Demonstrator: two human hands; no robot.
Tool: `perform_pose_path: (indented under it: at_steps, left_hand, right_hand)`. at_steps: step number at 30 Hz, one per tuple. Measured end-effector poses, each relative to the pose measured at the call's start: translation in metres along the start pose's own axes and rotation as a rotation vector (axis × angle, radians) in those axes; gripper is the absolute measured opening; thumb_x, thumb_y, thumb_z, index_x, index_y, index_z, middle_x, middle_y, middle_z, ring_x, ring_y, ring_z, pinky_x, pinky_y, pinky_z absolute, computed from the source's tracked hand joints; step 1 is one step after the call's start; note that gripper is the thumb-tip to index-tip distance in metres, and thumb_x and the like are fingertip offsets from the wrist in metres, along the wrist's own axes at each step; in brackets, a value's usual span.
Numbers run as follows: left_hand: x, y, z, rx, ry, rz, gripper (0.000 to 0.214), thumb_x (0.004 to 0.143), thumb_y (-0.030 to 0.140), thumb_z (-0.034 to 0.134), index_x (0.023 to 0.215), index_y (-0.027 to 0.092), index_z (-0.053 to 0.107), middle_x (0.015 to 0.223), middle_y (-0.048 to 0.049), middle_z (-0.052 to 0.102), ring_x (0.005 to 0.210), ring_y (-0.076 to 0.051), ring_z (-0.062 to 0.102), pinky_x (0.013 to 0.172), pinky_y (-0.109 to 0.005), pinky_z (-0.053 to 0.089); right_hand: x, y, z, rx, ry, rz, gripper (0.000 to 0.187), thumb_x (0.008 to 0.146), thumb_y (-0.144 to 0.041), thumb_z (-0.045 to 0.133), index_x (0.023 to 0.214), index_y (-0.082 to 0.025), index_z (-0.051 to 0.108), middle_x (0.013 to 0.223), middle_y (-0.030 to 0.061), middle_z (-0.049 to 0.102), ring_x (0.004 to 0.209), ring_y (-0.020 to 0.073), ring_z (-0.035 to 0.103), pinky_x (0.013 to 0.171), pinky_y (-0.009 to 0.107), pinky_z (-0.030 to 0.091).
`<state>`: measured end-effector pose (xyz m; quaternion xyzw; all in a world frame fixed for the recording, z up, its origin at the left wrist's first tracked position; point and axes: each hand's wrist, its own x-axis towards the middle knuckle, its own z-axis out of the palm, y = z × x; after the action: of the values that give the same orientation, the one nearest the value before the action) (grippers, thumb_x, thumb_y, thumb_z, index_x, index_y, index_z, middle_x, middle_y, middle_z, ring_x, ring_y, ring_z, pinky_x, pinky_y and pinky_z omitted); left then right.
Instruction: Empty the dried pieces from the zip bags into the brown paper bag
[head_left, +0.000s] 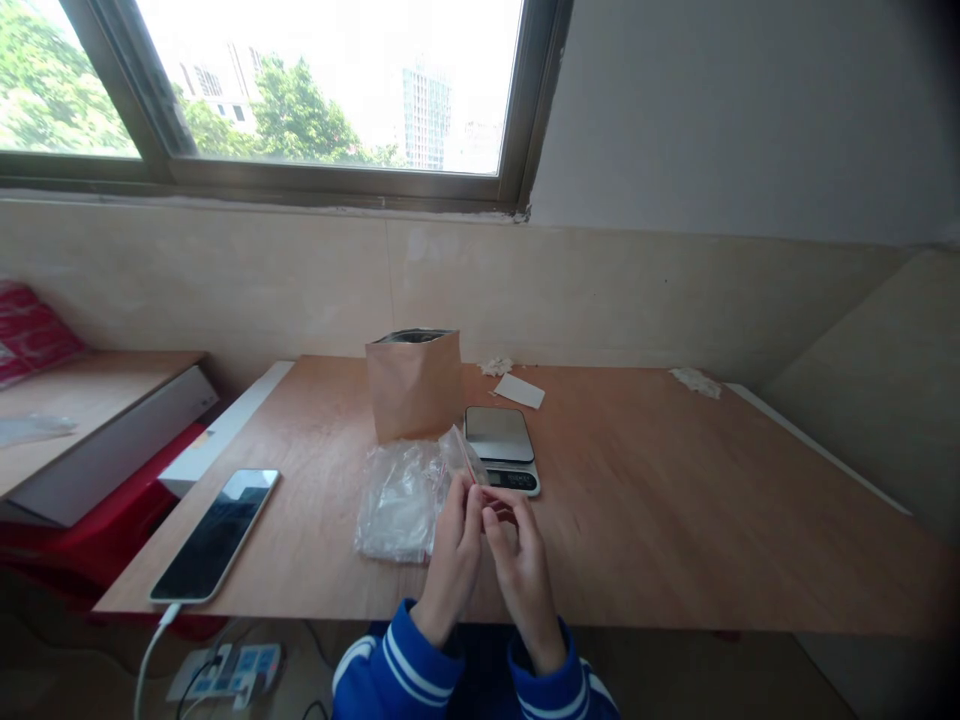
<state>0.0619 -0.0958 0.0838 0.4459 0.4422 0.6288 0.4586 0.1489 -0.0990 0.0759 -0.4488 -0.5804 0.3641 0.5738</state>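
Note:
A small clear zip-lock bag (459, 452) with a red line along its seal is held up between my two hands. My left hand (453, 545) pinches its edge, fingers closed. My right hand (523, 560) has thumb and fingers bent together at the bag's other side. Left of my hands lies a stack of clear plastic bags (397, 505). Just beyond the hands sits a small digital scale (499, 435) with a steel plate and a dark display, partly covered by the held bag. A brown kraft pouch (415, 388) stands upright behind the stack, its top open.
A phone (216, 535) on a white cable lies at the table's left front edge. A white card (519, 391) and a pale crumbled heap (496, 367) lie near the wall. A power strip (225, 672) is below, left.

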Motion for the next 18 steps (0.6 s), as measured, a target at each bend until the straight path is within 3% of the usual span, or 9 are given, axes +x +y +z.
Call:
perform_pose_path:
  at_steps: [4,9,15,18]
  left_hand:
    - [0.003,-0.004,-0.005,0.041,-0.011,-0.019,0.025,0.090,0.043,0.054,0.086,0.020,0.061,0.080,-0.0035,0.061,0.077,-0.018,0.056,0.071,-0.027,0.047]
    - [0.005,-0.008,-0.010,0.231,-0.139,0.102,0.029,0.097,0.040,0.039,0.083,0.019,0.054,0.078,-0.0011,0.056,0.073,-0.014,0.052,0.069,-0.025,0.044]
    - [-0.001,-0.008,-0.010,0.428,-0.269,0.205,0.025,0.098,0.032,0.037,0.081,0.019,0.050,0.075,-0.0008,0.054,0.066,-0.012,0.049,0.063,-0.024,0.039]
    - [-0.004,-0.007,-0.011,0.434,-0.270,0.197,0.024,0.097,0.031,0.038,0.080,0.019,0.049,0.073,-0.0003,0.054,0.063,-0.012,0.050,0.061,-0.023,0.040]
  right_hand:
    - [0.002,0.004,-0.001,-0.003,0.004,-0.020,0.022,0.085,-0.042,0.063,0.089,-0.021,0.067,0.092,0.0060,0.067,0.084,0.0201,0.064,0.076,0.032,0.053]
    - [0.001,0.010,-0.006,-0.050,0.033,-0.073,0.018,0.088,-0.035,0.060,0.080,-0.019,0.064,0.085,0.0052,0.067,0.081,0.0182,0.064,0.075,0.029,0.052]
    - [-0.004,0.011,-0.007,-0.106,0.184,-0.029,0.020,0.086,-0.036,0.060,0.077,-0.018,0.062,0.075,0.0038,0.067,0.070,0.0173,0.064,0.068,0.028,0.052]
    - [0.001,0.018,-0.020,-0.076,0.306,0.040,0.024,0.082,-0.040,0.063,0.076,-0.018,0.060,0.072,0.0036,0.066,0.067,0.0177,0.064,0.065,0.029,0.051]
